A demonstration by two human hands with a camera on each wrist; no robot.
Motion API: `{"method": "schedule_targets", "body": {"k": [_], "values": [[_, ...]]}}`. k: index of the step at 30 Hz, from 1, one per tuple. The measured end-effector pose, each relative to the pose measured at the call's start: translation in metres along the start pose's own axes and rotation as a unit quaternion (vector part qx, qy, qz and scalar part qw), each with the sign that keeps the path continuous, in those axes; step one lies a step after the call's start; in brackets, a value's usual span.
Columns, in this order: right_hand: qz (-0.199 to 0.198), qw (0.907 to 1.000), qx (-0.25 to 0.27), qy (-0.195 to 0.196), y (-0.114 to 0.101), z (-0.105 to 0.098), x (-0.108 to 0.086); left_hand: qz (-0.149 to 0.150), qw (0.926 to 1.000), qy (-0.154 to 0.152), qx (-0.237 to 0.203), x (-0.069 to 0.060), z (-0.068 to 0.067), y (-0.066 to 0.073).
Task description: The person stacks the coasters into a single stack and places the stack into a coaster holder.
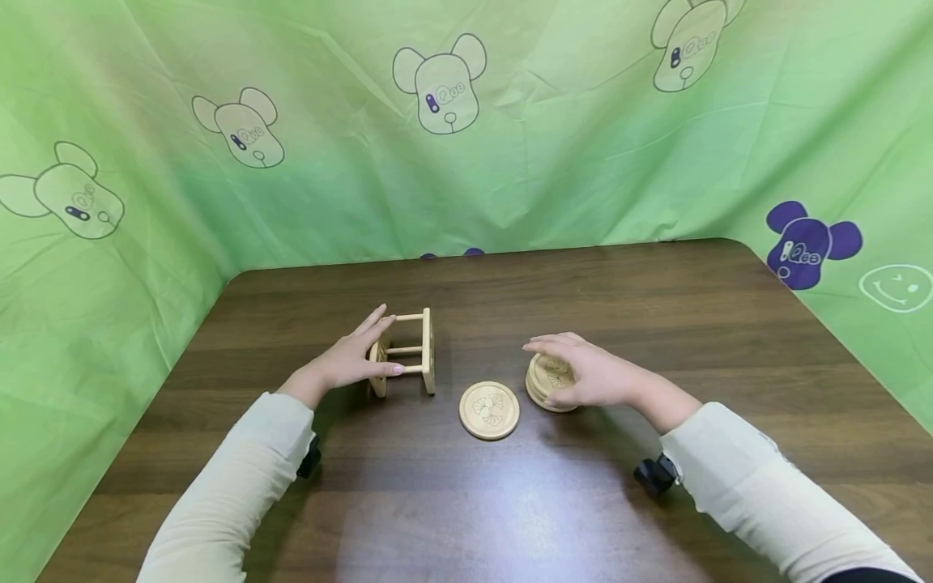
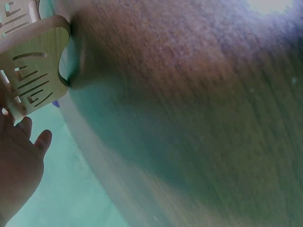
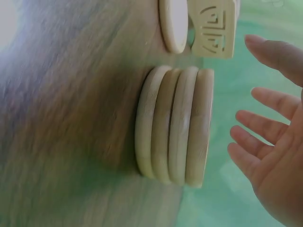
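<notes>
A wooden coaster rack stands left of centre, its slotted side panels joined by thin rods. My left hand holds its left panel between thumb and fingers; other fingers stick out beyond the panel in the left wrist view. A stack of several round wooden coasters sits to the right. Over it hovers my right hand, fingers spread and apart from the top coaster in the right wrist view. Between rack and stack, a single coaster with a carved leaf pattern lies flat on the table.
The brown wood-grain table reaches back to a green curtain printed with bear heads. Dark wrist cameras are strapped to both forearms. A bright light reflection lies on the table's front part.
</notes>
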State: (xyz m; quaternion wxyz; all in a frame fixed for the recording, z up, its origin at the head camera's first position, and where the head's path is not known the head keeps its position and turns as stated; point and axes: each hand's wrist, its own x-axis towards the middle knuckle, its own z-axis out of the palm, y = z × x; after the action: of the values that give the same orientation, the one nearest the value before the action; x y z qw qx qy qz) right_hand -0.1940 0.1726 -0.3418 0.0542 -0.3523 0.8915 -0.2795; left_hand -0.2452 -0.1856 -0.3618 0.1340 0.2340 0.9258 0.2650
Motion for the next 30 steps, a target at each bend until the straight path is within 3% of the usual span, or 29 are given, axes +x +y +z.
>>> {"method": "schedule_targets", "body": {"k": [21,30], "values": [[-0.059,0.9981,-0.006,-0.019,-0.025,0.023,0.015,-0.003,1.0000,0.000,0.001,0.000,-0.001,0.001],[-0.067,0.9971,-0.004,-0.037,-0.031,0.033,0.021,0.000,1.0000,0.001,0.000,0.001,0.000,0.000]]}}
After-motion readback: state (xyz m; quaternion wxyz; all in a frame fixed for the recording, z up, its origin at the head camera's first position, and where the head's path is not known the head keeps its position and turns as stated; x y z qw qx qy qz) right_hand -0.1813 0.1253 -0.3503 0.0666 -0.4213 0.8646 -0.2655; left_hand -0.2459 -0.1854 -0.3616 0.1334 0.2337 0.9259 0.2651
